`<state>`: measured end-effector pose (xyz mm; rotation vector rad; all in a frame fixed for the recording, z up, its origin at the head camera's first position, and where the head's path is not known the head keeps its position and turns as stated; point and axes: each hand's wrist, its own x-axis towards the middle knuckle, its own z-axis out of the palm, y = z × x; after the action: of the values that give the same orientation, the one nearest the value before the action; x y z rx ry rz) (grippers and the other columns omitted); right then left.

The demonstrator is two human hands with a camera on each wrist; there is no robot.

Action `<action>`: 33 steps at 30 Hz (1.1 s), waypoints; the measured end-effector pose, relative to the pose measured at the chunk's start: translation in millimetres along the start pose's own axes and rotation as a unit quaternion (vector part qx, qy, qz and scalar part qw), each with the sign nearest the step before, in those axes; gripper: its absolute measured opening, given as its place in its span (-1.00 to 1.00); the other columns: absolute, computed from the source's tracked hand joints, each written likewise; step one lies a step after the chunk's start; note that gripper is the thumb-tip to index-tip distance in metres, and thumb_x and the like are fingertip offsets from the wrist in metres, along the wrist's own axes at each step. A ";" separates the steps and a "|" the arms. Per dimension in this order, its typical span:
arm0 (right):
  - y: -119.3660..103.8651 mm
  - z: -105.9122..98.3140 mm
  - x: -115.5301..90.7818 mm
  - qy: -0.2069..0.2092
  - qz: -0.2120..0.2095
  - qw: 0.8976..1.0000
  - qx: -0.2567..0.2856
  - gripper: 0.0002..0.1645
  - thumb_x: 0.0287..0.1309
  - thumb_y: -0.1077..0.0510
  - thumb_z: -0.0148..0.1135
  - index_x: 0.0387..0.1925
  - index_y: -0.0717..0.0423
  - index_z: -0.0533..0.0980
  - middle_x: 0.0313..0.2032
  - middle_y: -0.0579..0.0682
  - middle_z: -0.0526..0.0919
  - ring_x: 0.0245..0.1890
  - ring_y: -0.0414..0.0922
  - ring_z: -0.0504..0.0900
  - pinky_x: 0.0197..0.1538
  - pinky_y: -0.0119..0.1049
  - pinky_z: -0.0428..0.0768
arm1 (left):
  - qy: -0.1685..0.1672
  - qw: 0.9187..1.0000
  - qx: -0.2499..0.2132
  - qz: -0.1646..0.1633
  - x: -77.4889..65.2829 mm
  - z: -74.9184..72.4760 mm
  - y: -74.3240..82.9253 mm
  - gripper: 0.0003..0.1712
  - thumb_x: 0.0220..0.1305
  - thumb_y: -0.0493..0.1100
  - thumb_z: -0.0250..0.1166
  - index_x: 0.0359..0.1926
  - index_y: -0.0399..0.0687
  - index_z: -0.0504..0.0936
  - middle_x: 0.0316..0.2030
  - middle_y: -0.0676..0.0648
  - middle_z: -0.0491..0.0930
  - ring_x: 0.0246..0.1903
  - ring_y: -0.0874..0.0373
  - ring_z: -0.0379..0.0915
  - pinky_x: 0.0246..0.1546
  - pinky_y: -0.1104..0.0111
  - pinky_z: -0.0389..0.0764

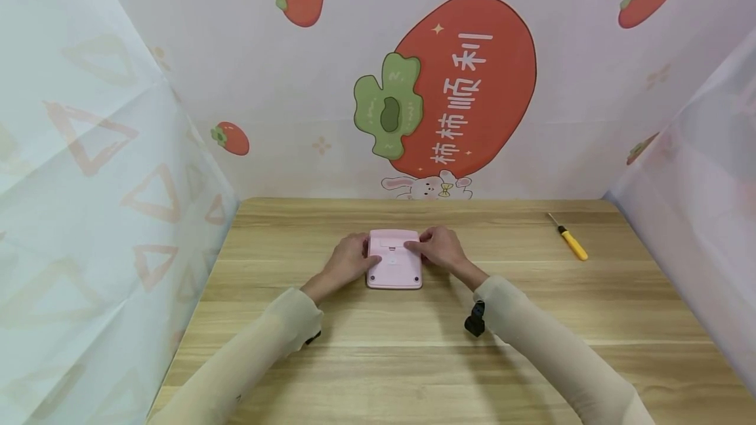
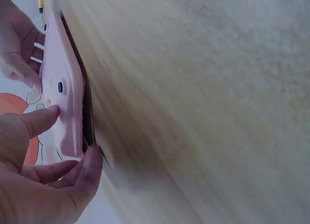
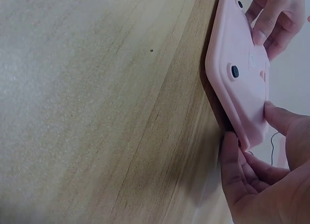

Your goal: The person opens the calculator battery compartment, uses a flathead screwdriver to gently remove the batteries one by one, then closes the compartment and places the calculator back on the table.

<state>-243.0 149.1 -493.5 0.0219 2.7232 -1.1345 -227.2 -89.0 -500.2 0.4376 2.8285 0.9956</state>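
Note:
A pink calculator lies back side up on the wooden table, its battery cover and dark rubber feet showing. My left hand grips its left edge, thumb on the back panel and fingers curled at the side. On the opposite edge my right hand holds it the same way, its thumb near the battery cover. In the left wrist view, a dark gap runs between the calculator's near edge and the table. The keys face down and are hidden.
To the right on the table lies a screwdriver with a yellow and black handle. A tiny dark speck is on the wood in the right wrist view. Printed cloth walls stand behind and at both sides.

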 end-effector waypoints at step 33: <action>-24.4 -13.7 7.7 -0.001 -0.233 0.942 -0.243 -0.46 0.21 -0.01 0.59 0.13 0.20 0.72 0.12 0.13 0.76 0.13 0.10 0.72 0.21 0.03 0.70 | -0.048 0.983 0.173 0.037 -9.3 9.5 4.1 0.13 0.45 0.29 0.32 0.66 -0.33 0.03 0.63 -0.30 0.10 0.60 -0.18 0.07 0.57 -0.08 0.23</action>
<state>-255.0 141.1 -468.3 -0.7224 3.0084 -0.4999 -215.5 -83.1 -505.0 0.6099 2.9174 0.4721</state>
